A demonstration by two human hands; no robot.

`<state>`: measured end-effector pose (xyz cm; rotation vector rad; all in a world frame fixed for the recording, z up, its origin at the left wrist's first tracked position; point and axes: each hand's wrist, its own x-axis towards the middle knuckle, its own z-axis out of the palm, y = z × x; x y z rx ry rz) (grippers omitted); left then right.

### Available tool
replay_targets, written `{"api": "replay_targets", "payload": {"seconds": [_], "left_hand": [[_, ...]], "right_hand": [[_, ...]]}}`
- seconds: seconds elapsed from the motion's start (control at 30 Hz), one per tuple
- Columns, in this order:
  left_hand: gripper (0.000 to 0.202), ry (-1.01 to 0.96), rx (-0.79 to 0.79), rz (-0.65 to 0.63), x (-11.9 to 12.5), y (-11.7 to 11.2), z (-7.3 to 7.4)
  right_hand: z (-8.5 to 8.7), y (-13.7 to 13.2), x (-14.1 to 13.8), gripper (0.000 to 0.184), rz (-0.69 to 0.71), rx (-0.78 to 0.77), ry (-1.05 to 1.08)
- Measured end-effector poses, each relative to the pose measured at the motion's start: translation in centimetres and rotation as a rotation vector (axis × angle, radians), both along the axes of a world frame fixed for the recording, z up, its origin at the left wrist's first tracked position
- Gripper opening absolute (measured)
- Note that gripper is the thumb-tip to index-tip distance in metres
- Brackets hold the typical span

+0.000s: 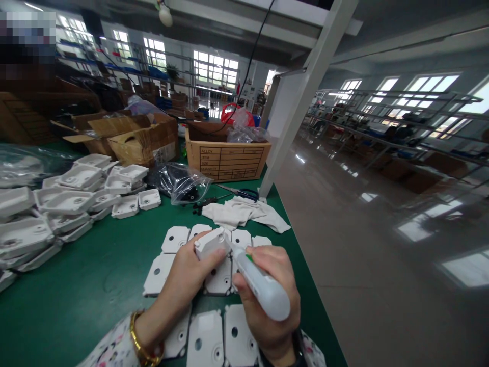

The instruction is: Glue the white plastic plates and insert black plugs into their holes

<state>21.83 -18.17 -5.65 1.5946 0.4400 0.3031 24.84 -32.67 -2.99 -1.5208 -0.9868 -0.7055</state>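
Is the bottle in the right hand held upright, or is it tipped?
Tipped: the bottle slants in the right hand, nozzle toward the white part, rounded base toward the camera.

Two hands (pixel 191 271) hold one bottle (pixel 263 289) — and one white part (pixel 209 244).

The cardboard box (pixel 229 161) reads ALLOY, ITEM, SIZE and QUANTITY down its front, the bottom line too blurred
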Motion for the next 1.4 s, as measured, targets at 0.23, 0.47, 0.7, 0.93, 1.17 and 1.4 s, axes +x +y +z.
{"api": "replay_targets", "payload": {"seconds": [0.23,0.47,0.7,0.93,1.17,1.4], "left_hand": [[0.044,-0.037,-0.38,-0.083,-0.3,-0.5,0.6],[0.034,-0.062,-0.552,-0.165,-0.6,-0.4,0.6],[0.028,-0.084,-0.646,-0.234,-0.8,0.0,1.1],[0.03,-0.045,-0.623,-0.293,-0.7,0.8,0.6],[0.032,-0.039,-0.554,-0.342,-0.8,0.7,0.7],[0.028,-0.031,-0.552,-0.349,-0.7,0.6,0.9]], "right_hand": [[0.2,0.3,-0.5,0.047,0.024,-0.094,-0.125],[-0.4,0.1,0.0,0.051,-0.016,-0.093,-0.215],[-0.3,1.0,-0.1,0.031,-0.087,0.141,-0.114],[-0.2,0.3,0.5,0.027,-0.051,0.341,0.298],[-0.4,-1.2,1.8,0.028,0.065,0.313,0.5],[0.5,-1.7,1.9,0.024,0.102,0.278,0.452]]}}
